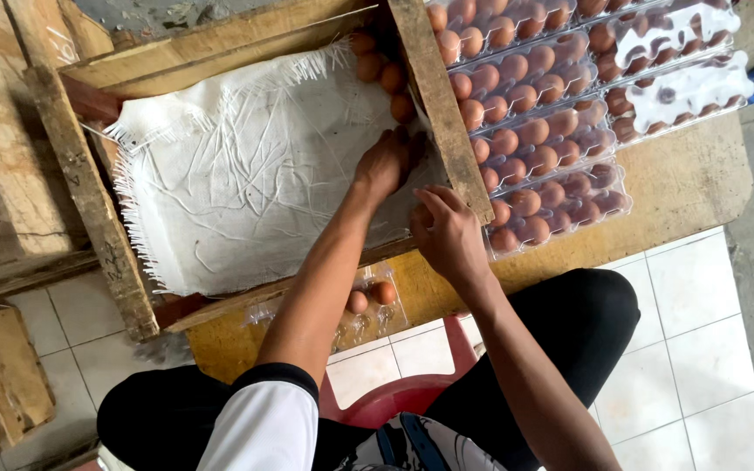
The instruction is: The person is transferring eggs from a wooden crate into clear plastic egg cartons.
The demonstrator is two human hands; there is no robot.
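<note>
The left hand point(386, 164) reaches into the wooden crate point(98, 218), its fingers curled down at the crate's right inner side, just below a short column of loose brown eggs point(383, 70); whether it has hold of an egg there cannot be told, since the fingertips are hidden against the crate wall. The right hand point(448, 234) is loosely cupped at the near end of the crate's right-hand plank point(441, 100), fingers bent toward the wood, and what it grips, if anything, is not clear.

Nearest the person, a red plastic stool point(412, 392) shows between the legs on the white tiled floor point(700, 349). Just beyond it, at the near edge of the low wooden table point(691, 187), a clear plastic egg tray point(368, 310) holds two brown eggs and sits partly under the crate. The crate rests on the table and is lined with a white woven sack point(246, 174) with frayed edges.

To the right of the plank, closed clear cartons of brown eggs point(543, 174) lie side by side, running to the table's far right corner.
</note>
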